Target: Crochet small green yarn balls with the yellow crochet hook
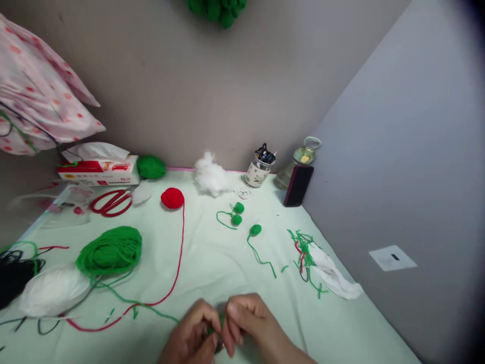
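At the near edge of the table my left hand (195,331) is closed, with a bit of green yarn showing between its fingers. A green strand (161,313) runs from it to the large green yarn skein (109,250) on the left. Close beside it, fingertips nearly touching, my right hand (253,321) is pinched; what it grips is hidden by the fingers. Farther back lie a small green crocheted piece (255,230) with a yarn tail and a pair of little green crocheted balls (237,219).
A red yarn ball (173,198) trails its strand across the cloth. Red-handled scissors (111,203), a tissue box (100,172) and white yarn (55,290) lie left. White stuffing (211,174), a pen cup (259,169), a phone (299,186) and yarn scraps (305,247) stand or lie beyond.
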The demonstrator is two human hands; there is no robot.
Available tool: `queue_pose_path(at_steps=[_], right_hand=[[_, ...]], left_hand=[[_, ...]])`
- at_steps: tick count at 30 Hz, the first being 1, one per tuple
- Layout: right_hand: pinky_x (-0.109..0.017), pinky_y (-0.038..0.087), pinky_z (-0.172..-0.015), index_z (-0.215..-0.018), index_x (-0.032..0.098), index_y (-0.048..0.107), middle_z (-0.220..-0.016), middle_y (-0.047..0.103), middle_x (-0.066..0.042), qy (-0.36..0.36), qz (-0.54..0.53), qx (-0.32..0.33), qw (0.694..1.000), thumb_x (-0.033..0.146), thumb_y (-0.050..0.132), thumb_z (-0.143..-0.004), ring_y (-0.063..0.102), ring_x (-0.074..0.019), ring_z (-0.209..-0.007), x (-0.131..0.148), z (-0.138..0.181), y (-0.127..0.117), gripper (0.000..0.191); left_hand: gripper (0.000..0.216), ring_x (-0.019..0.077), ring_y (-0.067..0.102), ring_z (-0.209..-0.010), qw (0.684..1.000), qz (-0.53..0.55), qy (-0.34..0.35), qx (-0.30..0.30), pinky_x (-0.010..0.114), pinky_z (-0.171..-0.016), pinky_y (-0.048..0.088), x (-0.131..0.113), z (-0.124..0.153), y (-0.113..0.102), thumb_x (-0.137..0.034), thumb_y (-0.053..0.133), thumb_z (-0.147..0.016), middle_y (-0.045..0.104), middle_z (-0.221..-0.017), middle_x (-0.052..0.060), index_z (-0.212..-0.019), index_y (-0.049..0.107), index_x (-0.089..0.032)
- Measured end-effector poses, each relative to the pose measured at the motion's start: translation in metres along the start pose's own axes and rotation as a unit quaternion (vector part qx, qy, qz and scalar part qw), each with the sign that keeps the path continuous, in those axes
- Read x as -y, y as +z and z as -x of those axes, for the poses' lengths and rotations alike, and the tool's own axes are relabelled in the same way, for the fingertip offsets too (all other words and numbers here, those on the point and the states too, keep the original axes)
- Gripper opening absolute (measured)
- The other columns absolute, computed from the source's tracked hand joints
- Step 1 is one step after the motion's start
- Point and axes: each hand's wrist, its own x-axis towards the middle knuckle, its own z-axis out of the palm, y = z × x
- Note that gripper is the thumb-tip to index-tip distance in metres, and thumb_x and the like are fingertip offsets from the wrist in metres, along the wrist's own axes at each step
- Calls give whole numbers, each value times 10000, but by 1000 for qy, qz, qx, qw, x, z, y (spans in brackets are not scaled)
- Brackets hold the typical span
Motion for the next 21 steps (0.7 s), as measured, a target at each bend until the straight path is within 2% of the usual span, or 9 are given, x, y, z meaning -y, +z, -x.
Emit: queue_pose_path(at_steps=[1, 3, 5, 6, 9, 13, 17, 21], right_hand=[[-268, 339, -566, -564, 192, 510, -573, 602, -36, -12, -29, -13, 999, 714, 576, -872, 507, -124, -532, 2, 0, 2, 610], [-282, 380, -614, -596, 179, 563, -718, 672, -73, -41, -41, -57, 997, 652, 590, -899, 558, -142, -603, 6, 3, 6, 563], [-293, 404, -628, -580, 167, 606, -946, 700, -107, -63, -1, -100, 993, 594, 603, -918, 558, -139, -655, 10, 8, 7, 545], [-298, 410, -625, -573, 170, 619, -976, 693, -109, -89, 33, -126, 988, 573, 605, -926, 553, -146, -671, 12, 10, 7, 536], [-311, 423, -679, -652, 197, 695, -880, 665, -74, -168, 171, -201, 950, 474, 650, -935, 555, -167, -726, 16, 16, 7, 398], [-315, 423, -671, -733, 231, 753, -757, 644, -40, -221, 206, -236, 924, 371, 714, -895, 560, -174, -718, 16, 20, 9, 218], [-303, 401, -609, -697, 224, 738, -731, 630, -16, -203, 164, -251, 932, 341, 790, -808, 513, -140, -633, 20, 23, 12, 170], [-279, 385, -567, -719, 207, 707, -666, 614, 15, -133, 116, -223, 959, 362, 837, -752, 492, -118, -583, 30, 28, 16, 205]], left_hand=[[330, 113, 378, -516, 1000, 17, -5, -16, 257, -527, 309, -1, 1, -1, -508, 721, -814, 610, -696, -17, -842, 528, -242], [347, 130, 475, -533, 998, 30, 24, -47, 253, -543, 371, -4, 3, -3, -512, 755, -809, 607, -655, -27, -917, 582, -231], [331, 147, 539, -555, 992, 28, 77, -96, 255, -569, 417, -9, 7, -5, -498, 758, -829, 602, -606, -34, -944, 613, -225], [293, 146, 562, -568, 990, 17, 91, -103, 254, -590, 435, -12, 10, -5, -464, 758, -843, 619, -622, -30, -945, 626, -223], [219, 156, 619, -594, 987, -1, 115, -112, 257, -628, 471, -19, 16, -4, -403, 750, -849, 667, -643, -8, -920, 668, -213], [183, 174, 664, -626, 986, -27, 137, -89, 271, -649, 505, -22, 20, 0, -365, 707, -843, 689, -676, 22, -793, 704, -190], [147, 207, 714, -726, 990, -26, 106, -86, 303, -726, 553, -24, 25, 3, -330, 717, -822, 716, -744, 35, -796, 676, -191], [203, 204, 728, -791, 993, -25, 88, -69, 294, -749, 568, -27, 30, 3, -334, 794, -790, 713, -859, 42, -793, 663, -179]])
